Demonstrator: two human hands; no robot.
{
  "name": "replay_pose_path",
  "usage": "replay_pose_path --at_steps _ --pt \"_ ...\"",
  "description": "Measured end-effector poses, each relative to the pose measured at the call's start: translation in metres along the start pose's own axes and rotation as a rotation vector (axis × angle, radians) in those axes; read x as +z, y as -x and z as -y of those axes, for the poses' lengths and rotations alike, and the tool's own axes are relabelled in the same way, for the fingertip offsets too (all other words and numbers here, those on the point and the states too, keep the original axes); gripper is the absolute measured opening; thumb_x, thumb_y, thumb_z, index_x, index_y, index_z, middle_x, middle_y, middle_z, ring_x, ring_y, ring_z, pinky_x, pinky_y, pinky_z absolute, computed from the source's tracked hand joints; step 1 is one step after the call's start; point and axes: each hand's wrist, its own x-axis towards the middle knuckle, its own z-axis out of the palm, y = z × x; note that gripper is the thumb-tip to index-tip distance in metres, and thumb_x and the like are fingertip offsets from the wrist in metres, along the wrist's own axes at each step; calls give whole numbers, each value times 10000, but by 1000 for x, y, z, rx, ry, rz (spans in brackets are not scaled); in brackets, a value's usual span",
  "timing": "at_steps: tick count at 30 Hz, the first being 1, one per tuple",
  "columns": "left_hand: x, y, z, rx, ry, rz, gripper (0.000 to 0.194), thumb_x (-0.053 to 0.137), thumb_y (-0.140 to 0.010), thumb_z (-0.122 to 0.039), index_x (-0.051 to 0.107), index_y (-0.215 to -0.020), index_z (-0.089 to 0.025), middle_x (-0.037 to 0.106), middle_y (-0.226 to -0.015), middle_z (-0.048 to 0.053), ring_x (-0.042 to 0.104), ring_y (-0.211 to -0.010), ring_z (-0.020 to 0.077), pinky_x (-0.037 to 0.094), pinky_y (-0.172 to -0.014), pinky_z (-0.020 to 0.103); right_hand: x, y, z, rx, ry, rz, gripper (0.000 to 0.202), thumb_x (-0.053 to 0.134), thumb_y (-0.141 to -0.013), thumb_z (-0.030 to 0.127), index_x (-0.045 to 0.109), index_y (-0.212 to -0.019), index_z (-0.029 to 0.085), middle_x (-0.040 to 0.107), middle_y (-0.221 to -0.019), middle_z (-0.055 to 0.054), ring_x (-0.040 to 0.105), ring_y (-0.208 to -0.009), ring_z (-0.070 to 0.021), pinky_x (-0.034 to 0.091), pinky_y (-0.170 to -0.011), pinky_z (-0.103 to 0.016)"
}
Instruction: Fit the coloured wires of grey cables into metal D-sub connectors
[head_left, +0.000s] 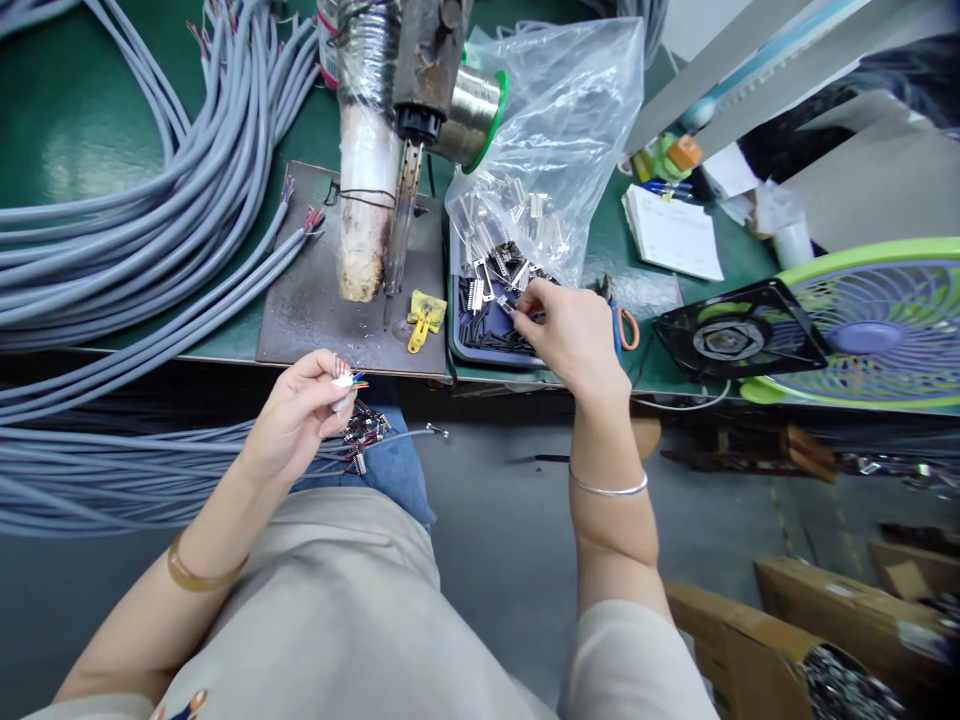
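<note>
My left hand (304, 405) is pinched around the end of a grey cable, whose thin coloured wires (360, 382) stick out to the right of the fingertips. My right hand (566, 330) is over the right part of a blue tray (487, 355), its thumb and forefinger closed on a small metal connector (505, 304). Black tubing pieces (476, 328) and more metal connectors lie in the tray, partly under a clear plastic bag (570, 130). A yellow clip (425, 322) rests on the dark board (300, 320), below the soldering iron (403, 220).
Thick bundles of grey cable (187, 220) cover the left of the green table. A solder spool (472, 115) stands behind the iron. Orange-handled pliers (624, 328), a black fan (739, 335), a green-rimmed fan (885, 320) and a paper pad (671, 232) are at the right.
</note>
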Motion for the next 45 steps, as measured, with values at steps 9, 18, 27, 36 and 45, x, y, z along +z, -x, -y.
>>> replay_pose_path --at_steps 9,18,27,36,45 --pt "13 6 -28 119 -207 201 174 818 -662 -165 644 -649 -159 543 -548 -23 392 -415 39 271 -394 165 7 -11 18 -87 161 53 222 439 -931 147 659 -950 163 733 -928 -134 615 -750 -221 329 -653 -350" --pt "15 -10 -5 116 -148 -27 161 746 -640 -176 587 -661 -175 504 -513 -57 361 -412 31 233 -374 147 -30 59 46 -86 -437 -490 135 665 -893 185 601 -791 247 763 -899 -36 749 -881 -225 567 -754 -372" --pt "16 -7 0 169 -249 -17 179 797 -675 -208 623 -659 -168 457 -496 -69 313 -407 22 201 -407 182 8 90 99 7 -1319 -427 172 728 -837 196 572 -781 243 690 -891 -10 699 -710 -152 672 -599 -310" --pt "17 -8 2 239 -280 29 131 782 -728 -166 666 -667 -155 549 -581 -44 397 -481 36 355 -478 183 44 86 123 20 -1077 -588 162 693 -887 184 580 -789 244 703 -907 -12 727 -803 -172 663 -663 -334" --pt "16 -15 6 260 -322 -51 156 788 -722 -195 652 -672 -141 636 -667 -9 384 -416 12 263 -371 170 60 85 121 -158 -937 -547 148 639 -920 151 658 -1010 266 788 -1099 -46 774 -998 -217 651 -741 -341"
